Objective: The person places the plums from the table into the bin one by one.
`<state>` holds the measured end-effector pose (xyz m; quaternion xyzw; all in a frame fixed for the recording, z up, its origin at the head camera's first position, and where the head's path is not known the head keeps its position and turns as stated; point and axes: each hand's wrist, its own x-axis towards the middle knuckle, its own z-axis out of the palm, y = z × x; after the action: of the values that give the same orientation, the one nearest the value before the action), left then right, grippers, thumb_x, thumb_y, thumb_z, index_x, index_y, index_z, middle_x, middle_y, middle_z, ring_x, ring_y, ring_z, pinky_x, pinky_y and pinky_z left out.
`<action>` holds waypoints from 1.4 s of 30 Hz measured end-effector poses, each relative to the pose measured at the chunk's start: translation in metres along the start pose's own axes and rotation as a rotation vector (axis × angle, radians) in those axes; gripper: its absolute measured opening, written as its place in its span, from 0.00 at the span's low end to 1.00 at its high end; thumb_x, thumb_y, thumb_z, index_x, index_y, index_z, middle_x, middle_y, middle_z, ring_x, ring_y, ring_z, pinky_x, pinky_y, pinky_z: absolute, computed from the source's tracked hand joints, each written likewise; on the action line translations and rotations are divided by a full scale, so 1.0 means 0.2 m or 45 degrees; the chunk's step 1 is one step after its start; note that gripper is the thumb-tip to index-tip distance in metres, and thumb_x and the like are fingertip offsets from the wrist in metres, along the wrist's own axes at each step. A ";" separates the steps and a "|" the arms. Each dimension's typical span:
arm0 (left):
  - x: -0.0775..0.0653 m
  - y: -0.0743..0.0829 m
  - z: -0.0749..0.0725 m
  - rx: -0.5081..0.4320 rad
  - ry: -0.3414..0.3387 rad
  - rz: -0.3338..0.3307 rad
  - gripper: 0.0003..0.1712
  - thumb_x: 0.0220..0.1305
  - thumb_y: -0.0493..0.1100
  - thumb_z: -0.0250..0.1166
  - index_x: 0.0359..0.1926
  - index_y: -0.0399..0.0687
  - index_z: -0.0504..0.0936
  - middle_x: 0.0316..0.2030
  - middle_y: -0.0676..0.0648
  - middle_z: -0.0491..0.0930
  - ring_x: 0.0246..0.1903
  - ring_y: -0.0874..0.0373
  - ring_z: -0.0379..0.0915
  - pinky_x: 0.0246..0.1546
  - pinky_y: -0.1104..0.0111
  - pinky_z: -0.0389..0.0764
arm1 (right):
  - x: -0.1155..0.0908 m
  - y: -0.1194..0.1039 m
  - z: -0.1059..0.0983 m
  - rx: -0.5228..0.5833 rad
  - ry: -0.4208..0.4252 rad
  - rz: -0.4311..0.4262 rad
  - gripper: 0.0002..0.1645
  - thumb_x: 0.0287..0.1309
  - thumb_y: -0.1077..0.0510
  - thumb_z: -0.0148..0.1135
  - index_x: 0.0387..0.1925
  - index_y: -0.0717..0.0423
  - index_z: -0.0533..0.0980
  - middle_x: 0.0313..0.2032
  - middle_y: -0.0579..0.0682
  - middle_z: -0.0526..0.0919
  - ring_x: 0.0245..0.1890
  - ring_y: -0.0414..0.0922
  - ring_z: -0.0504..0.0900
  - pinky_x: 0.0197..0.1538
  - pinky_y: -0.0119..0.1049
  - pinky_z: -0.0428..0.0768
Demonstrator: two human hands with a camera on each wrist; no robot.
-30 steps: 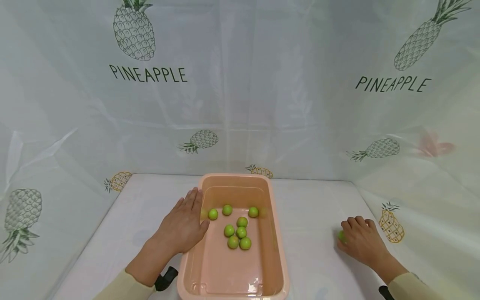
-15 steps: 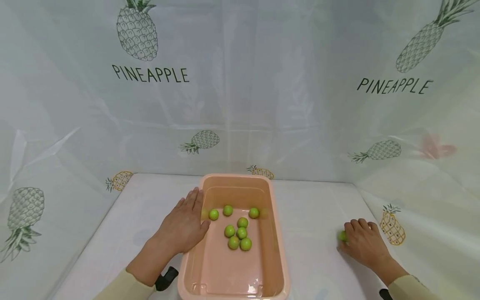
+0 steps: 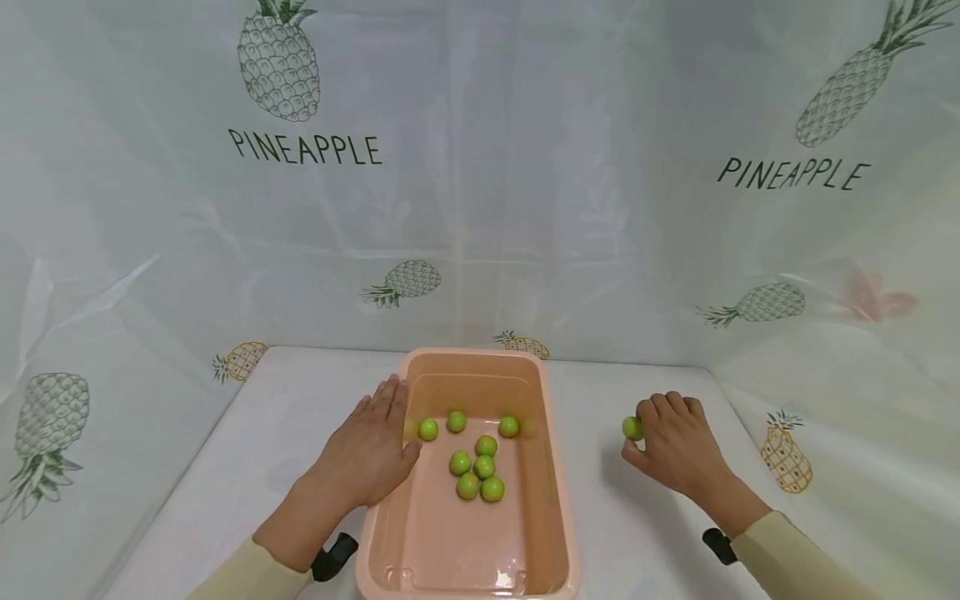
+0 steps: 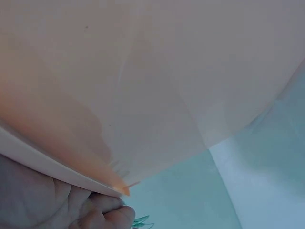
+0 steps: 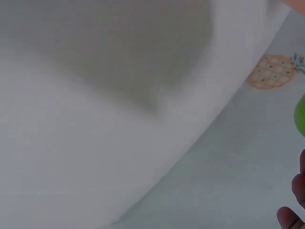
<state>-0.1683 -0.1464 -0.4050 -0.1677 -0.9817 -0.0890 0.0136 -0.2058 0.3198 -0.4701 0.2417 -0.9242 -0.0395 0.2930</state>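
A peach-coloured plastic basin (image 3: 561,500) stands lengthwise in the middle of the head view, with several small round green fruits (image 3: 483,467) on its floor. My left hand (image 3: 366,450) lies flat along its left rim, fingers straight and thumb over the inside edge. In the left wrist view the palm (image 4: 57,205) is against the rim, below the basin's outer wall (image 4: 143,95). To the right of the basin, my right hand (image 3: 675,446) pinches one green fruit (image 3: 632,428) above the table. That fruit (image 5: 300,114) and some fingers (image 5: 299,188) show at the right wrist view's edge.
The white-covered table (image 3: 607,550) ends at a back edge just behind the basin. A pale sheet (image 3: 570,208) printed with pineapples hangs behind and at both sides. The right hand's shadow falls on the tabletop between it and the basin.
My right hand has lifted the green fruit off the right side of the table and moved left toward the basin. The left hand stays on the rim.
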 end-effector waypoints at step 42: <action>0.00 0.00 0.00 0.003 -0.009 -0.003 0.47 0.77 0.55 0.58 0.80 0.27 0.54 0.80 0.28 0.55 0.81 0.35 0.52 0.79 0.43 0.60 | 0.74 -0.66 -0.04 0.122 0.002 -0.139 0.20 0.60 0.45 0.66 0.42 0.57 0.76 0.35 0.51 0.78 0.39 0.52 0.74 0.45 0.50 0.74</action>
<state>-0.1674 -0.1467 -0.4044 -0.1669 -0.9821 -0.0872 0.0103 -0.2508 0.1354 -0.4136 0.3056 -0.9103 -0.0109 0.2792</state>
